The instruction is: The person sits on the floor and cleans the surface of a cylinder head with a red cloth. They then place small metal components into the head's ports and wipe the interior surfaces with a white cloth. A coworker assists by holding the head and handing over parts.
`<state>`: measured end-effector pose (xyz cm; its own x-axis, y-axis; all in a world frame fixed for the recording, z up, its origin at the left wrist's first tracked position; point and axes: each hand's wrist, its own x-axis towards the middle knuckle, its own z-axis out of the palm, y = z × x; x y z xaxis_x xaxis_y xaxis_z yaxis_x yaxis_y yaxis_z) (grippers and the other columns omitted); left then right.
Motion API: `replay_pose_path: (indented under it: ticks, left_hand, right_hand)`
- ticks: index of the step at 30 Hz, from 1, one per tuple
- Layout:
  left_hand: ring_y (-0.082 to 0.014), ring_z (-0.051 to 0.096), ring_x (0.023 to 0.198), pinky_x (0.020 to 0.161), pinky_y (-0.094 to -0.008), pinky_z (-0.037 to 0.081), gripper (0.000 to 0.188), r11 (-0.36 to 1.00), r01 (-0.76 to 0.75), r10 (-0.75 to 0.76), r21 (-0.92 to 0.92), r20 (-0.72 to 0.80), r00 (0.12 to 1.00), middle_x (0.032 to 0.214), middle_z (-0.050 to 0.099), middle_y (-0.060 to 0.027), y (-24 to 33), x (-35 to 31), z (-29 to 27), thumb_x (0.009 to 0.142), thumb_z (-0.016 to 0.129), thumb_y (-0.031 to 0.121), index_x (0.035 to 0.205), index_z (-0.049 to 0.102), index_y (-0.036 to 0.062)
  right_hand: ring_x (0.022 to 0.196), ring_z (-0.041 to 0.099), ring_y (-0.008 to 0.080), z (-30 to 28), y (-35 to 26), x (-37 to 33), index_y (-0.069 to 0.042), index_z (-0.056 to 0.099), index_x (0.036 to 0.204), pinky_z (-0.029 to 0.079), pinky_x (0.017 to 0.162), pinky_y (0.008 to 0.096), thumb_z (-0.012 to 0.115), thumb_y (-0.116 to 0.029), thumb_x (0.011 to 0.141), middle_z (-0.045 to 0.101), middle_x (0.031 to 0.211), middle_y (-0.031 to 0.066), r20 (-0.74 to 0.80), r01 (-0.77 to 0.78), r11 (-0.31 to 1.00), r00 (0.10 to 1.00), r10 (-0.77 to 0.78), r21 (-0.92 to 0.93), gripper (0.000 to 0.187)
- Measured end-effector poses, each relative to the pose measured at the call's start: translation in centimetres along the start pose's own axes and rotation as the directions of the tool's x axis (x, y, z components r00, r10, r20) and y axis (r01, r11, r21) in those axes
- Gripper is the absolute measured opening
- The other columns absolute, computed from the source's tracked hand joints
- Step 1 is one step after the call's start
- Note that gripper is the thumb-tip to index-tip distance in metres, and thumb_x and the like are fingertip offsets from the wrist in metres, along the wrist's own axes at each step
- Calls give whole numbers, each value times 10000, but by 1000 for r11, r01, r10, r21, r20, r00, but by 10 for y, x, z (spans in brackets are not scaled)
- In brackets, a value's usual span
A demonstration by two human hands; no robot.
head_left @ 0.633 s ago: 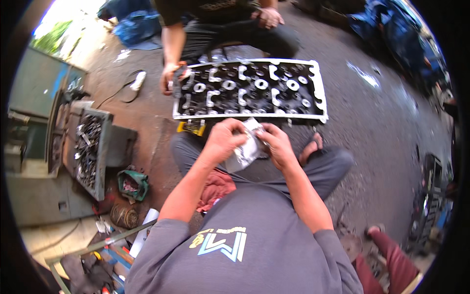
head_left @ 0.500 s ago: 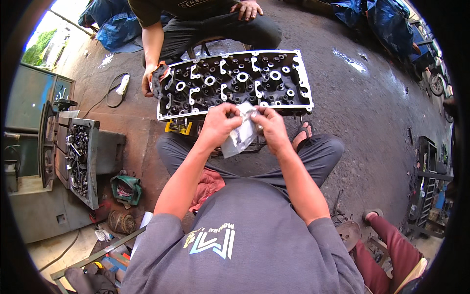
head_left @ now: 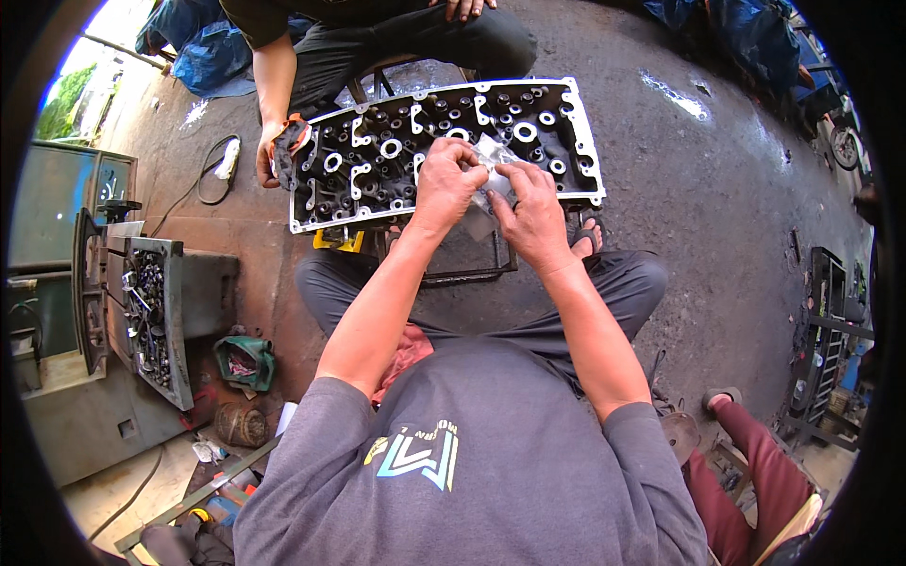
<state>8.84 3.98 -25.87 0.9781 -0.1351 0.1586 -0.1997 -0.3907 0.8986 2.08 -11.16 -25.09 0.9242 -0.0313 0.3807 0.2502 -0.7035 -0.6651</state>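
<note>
My left hand (head_left: 447, 184) and my right hand (head_left: 531, 208) meet over the near edge of a cylinder head (head_left: 377, 179). Both pinch a small clear plastic bag (head_left: 492, 151), whose upper part shows between and beyond the fingers. The bag's contents are too small to make out. Long and metallic, with a pale rim and several round bores, the cylinder head lies flat before me. A co-worker's hand (head_left: 270, 156) at its left end holds a black and orange cloth (head_left: 289, 141) against it.
A yellow support (head_left: 338, 240) shows under the cylinder head's near left side. Farther left stand a tray of metal parts (head_left: 156, 316), a green container (head_left: 245, 364) and a wire coil (head_left: 241, 424). Another person's maroon-trousered leg (head_left: 755, 462) is at lower right.
Both my hands have moved away from me with the plastic bag, over the cylinder head's near edge. The fingers have closed in nearer each other on the bag.
</note>
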Motion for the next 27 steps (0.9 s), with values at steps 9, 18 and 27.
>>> replay_pose_path:
  ticks: [9, 18, 27]
  left_hand:
    - [-202, 643, 942, 769, -294, 509, 132, 998, -34, 43, 45, -200, 979, 1139, 669, -120, -4, -5, -43, 733, 741, 96, 805, 697, -5]
    - [-181, 667, 966, 827, -277, 527, 100, 637, 217, -326, -740, -4, 945, 1222, 617, -157, 5, -75, -84, 832, 656, -22, 931, 652, -39]
    - [-22, 537, 749, 765, -170, 473, 119, 632, 310, -344, -710, 101, 933, 1144, 657, -85, 7, -107, -67, 813, 706, -22, 927, 671, -16]
  right_hand:
    - [1063, 561, 341, 14, -3, 4, -10, 662, 952, 485, 892, 430, 673, -155, 846, 633, 1073, 154, -63, -33, 992, 998, 25, -122, 180]
    - [729, 657, 106, -43, 52, 57, 43, 674, 1087, 533, 666, 256, 617, -85, 894, 710, 932, 75, 185, -526, 646, 834, 520, 553, 238]
    - [861, 686, 187, -65, 113, 108, -22, 668, 1160, 572, 690, 326, 674, -160, 870, 703, 1021, 87, 382, -721, 485, 682, 624, 494, 321]
